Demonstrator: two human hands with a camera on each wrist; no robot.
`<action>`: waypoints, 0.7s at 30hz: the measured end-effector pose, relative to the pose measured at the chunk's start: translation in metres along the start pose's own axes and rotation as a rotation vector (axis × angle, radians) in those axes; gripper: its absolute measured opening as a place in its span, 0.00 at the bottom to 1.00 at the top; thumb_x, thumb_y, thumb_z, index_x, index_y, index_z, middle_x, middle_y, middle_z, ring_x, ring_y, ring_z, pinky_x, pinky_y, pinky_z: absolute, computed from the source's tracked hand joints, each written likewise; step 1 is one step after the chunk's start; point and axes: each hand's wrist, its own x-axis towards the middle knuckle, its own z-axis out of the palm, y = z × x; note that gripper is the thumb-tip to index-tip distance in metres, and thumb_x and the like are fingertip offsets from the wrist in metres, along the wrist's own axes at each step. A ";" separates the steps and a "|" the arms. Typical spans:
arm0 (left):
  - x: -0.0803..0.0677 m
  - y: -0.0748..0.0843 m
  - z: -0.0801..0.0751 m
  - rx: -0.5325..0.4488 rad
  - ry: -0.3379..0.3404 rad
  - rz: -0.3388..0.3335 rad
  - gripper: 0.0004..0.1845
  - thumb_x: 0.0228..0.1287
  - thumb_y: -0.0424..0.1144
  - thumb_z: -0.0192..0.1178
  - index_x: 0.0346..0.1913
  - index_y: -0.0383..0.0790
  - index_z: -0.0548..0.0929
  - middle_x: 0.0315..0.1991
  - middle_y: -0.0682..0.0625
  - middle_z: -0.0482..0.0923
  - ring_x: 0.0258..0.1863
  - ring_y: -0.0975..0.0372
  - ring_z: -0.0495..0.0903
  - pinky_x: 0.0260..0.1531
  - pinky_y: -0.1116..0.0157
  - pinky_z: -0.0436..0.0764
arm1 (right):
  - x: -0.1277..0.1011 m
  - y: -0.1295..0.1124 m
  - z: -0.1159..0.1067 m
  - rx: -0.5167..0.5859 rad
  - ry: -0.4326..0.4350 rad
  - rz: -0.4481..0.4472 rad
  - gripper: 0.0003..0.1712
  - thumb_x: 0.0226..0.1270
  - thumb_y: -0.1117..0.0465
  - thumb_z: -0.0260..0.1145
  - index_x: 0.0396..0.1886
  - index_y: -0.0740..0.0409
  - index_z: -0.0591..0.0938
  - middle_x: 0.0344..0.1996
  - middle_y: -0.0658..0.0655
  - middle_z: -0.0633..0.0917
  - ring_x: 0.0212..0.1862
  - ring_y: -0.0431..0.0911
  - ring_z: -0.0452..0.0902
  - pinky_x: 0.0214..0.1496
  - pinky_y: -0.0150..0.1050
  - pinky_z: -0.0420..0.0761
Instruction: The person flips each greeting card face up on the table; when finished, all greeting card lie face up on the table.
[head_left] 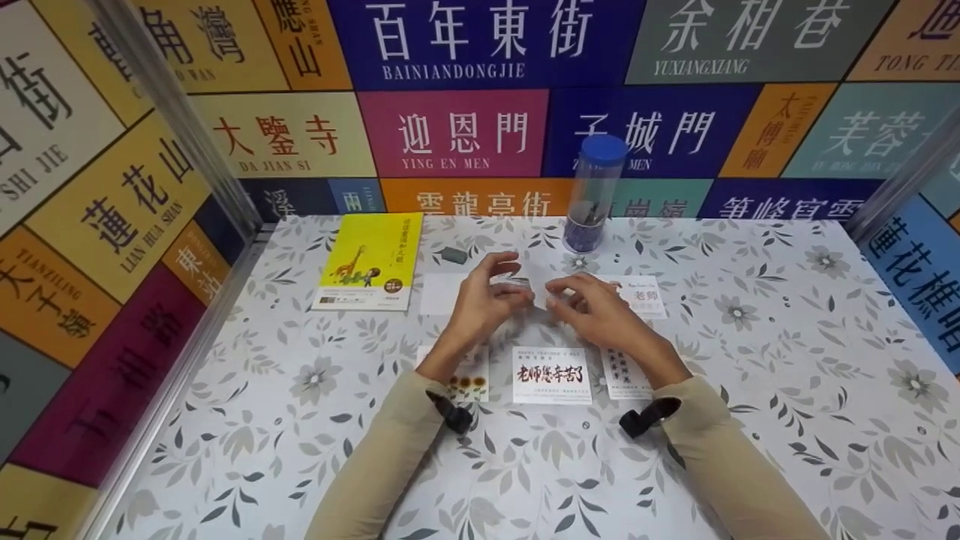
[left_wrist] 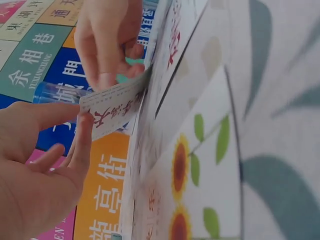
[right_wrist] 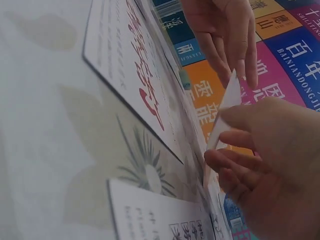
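Note:
Both hands meet over the middle of the floral table [head_left: 750,420] and hold one small white card [head_left: 535,288] between them, just above the surface. My left hand [head_left: 517,289] pinches its left end, and the left wrist view shows red characters on the card [left_wrist: 117,107]. My right hand [head_left: 559,296] pinches the other end. In the right wrist view the card [right_wrist: 225,110] appears edge-on between my thumb and curled fingers. Below my wrists lie a sunflower card [head_left: 465,375], a red calligraphy card [head_left: 551,375] and a printed card [head_left: 622,371].
A yellow book [head_left: 371,261] lies at the back left with a grey eraser [head_left: 454,255] beside it. A clear tube with a blue cap [head_left: 592,195] stands at the back. More cards [head_left: 645,294] lie under the hands. Sign-covered walls enclose three sides.

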 end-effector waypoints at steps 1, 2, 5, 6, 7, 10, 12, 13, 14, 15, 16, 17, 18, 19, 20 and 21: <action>0.000 0.000 0.001 -0.023 0.005 -0.017 0.35 0.57 0.25 0.71 0.67 0.43 0.71 0.60 0.38 0.79 0.45 0.52 0.88 0.44 0.62 0.88 | 0.000 -0.002 0.001 0.021 0.007 0.005 0.22 0.74 0.42 0.60 0.62 0.42 0.81 0.54 0.48 0.81 0.44 0.43 0.83 0.54 0.47 0.76; 0.000 0.001 0.002 -0.037 0.006 -0.028 0.36 0.57 0.27 0.71 0.68 0.44 0.69 0.60 0.38 0.79 0.45 0.53 0.88 0.44 0.62 0.88 | 0.001 -0.003 0.001 0.037 0.015 0.012 0.23 0.74 0.39 0.58 0.62 0.39 0.81 0.53 0.46 0.82 0.42 0.43 0.84 0.50 0.46 0.79; -0.001 0.001 0.005 -0.037 -0.012 -0.011 0.34 0.62 0.30 0.68 0.70 0.44 0.68 0.59 0.39 0.81 0.49 0.51 0.87 0.47 0.61 0.87 | 0.002 -0.006 0.003 0.086 0.042 0.013 0.24 0.74 0.35 0.55 0.61 0.36 0.81 0.52 0.44 0.82 0.38 0.45 0.85 0.41 0.43 0.83; -0.001 0.001 0.006 -0.024 -0.023 0.015 0.32 0.64 0.31 0.67 0.70 0.43 0.69 0.59 0.40 0.81 0.51 0.50 0.86 0.50 0.60 0.86 | 0.002 -0.007 0.003 0.112 0.050 0.009 0.25 0.74 0.35 0.55 0.61 0.37 0.81 0.53 0.45 0.83 0.38 0.46 0.85 0.39 0.43 0.84; -0.001 0.001 0.006 -0.002 -0.037 0.047 0.29 0.66 0.32 0.65 0.69 0.43 0.71 0.60 0.41 0.81 0.52 0.50 0.86 0.52 0.60 0.85 | 0.002 -0.008 0.003 0.136 0.060 0.007 0.26 0.73 0.35 0.56 0.62 0.39 0.80 0.53 0.46 0.83 0.37 0.48 0.85 0.36 0.42 0.85; 0.000 0.002 0.008 0.065 -0.079 0.128 0.22 0.70 0.33 0.60 0.66 0.42 0.76 0.61 0.47 0.81 0.56 0.52 0.84 0.58 0.58 0.82 | 0.002 -0.011 0.001 0.199 0.084 0.004 0.29 0.71 0.36 0.60 0.64 0.44 0.79 0.55 0.49 0.84 0.36 0.50 0.86 0.31 0.41 0.85; 0.000 0.002 0.007 0.104 -0.103 0.165 0.21 0.71 0.31 0.58 0.65 0.43 0.78 0.62 0.50 0.80 0.58 0.53 0.82 0.60 0.56 0.80 | 0.002 -0.012 0.000 0.229 0.095 -0.002 0.30 0.70 0.39 0.63 0.65 0.47 0.77 0.55 0.51 0.84 0.37 0.50 0.86 0.31 0.39 0.85; 0.001 0.002 0.007 0.117 -0.113 0.179 0.22 0.70 0.29 0.58 0.65 0.43 0.78 0.63 0.50 0.80 0.58 0.53 0.82 0.61 0.55 0.80 | 0.001 -0.013 -0.001 0.242 0.107 -0.009 0.29 0.70 0.41 0.64 0.65 0.49 0.77 0.55 0.52 0.85 0.39 0.50 0.86 0.34 0.38 0.86; 0.001 0.002 0.007 0.136 -0.116 0.191 0.23 0.69 0.27 0.57 0.66 0.43 0.77 0.64 0.49 0.79 0.59 0.51 0.81 0.61 0.53 0.80 | 0.001 -0.014 -0.002 0.265 0.120 -0.020 0.28 0.71 0.45 0.65 0.65 0.51 0.77 0.55 0.55 0.85 0.41 0.50 0.87 0.37 0.37 0.86; 0.001 0.001 0.006 0.167 -0.110 0.203 0.25 0.67 0.26 0.58 0.66 0.43 0.76 0.64 0.49 0.78 0.60 0.51 0.80 0.61 0.52 0.80 | 0.001 -0.014 -0.003 0.293 0.132 -0.032 0.27 0.72 0.49 0.65 0.65 0.54 0.77 0.55 0.57 0.85 0.44 0.51 0.87 0.39 0.37 0.87; 0.002 0.000 0.005 0.197 -0.094 0.211 0.27 0.65 0.24 0.59 0.67 0.43 0.75 0.65 0.48 0.77 0.62 0.50 0.78 0.61 0.52 0.79 | 0.001 -0.014 -0.004 0.319 0.146 -0.041 0.25 0.72 0.53 0.65 0.65 0.56 0.78 0.55 0.59 0.86 0.46 0.52 0.87 0.41 0.37 0.87; 0.002 0.000 0.004 0.239 -0.068 0.218 0.29 0.63 0.24 0.60 0.67 0.43 0.75 0.67 0.47 0.75 0.64 0.49 0.76 0.63 0.51 0.77 | 0.001 -0.013 -0.004 0.345 0.159 -0.050 0.23 0.72 0.57 0.64 0.64 0.58 0.78 0.55 0.61 0.86 0.47 0.53 0.87 0.43 0.38 0.88; 0.002 -0.001 0.003 0.289 -0.031 0.216 0.31 0.61 0.24 0.62 0.68 0.42 0.74 0.68 0.45 0.73 0.66 0.49 0.73 0.65 0.51 0.75 | 0.002 -0.013 -0.005 0.377 0.166 -0.057 0.23 0.71 0.61 0.64 0.64 0.59 0.78 0.55 0.63 0.85 0.48 0.56 0.87 0.43 0.41 0.88; 0.003 -0.001 0.002 0.342 0.010 0.209 0.33 0.58 0.25 0.64 0.69 0.42 0.72 0.69 0.44 0.70 0.68 0.48 0.71 0.67 0.51 0.73 | 0.002 -0.013 -0.005 0.408 0.167 -0.057 0.22 0.71 0.63 0.63 0.63 0.60 0.78 0.54 0.64 0.85 0.46 0.58 0.87 0.42 0.44 0.88; 0.002 -0.002 0.000 0.392 0.052 0.190 0.36 0.57 0.27 0.67 0.70 0.43 0.71 0.70 0.43 0.68 0.69 0.49 0.70 0.69 0.52 0.71 | 0.002 -0.012 -0.005 0.438 0.162 -0.049 0.22 0.71 0.64 0.63 0.64 0.59 0.77 0.54 0.65 0.85 0.44 0.60 0.87 0.40 0.47 0.88; 0.002 -0.003 -0.002 0.427 0.089 0.166 0.38 0.55 0.28 0.68 0.71 0.42 0.69 0.70 0.41 0.66 0.68 0.48 0.70 0.68 0.53 0.71 | 0.002 -0.012 -0.005 0.460 0.152 -0.031 0.24 0.71 0.64 0.63 0.66 0.58 0.76 0.54 0.65 0.85 0.41 0.60 0.88 0.38 0.49 0.88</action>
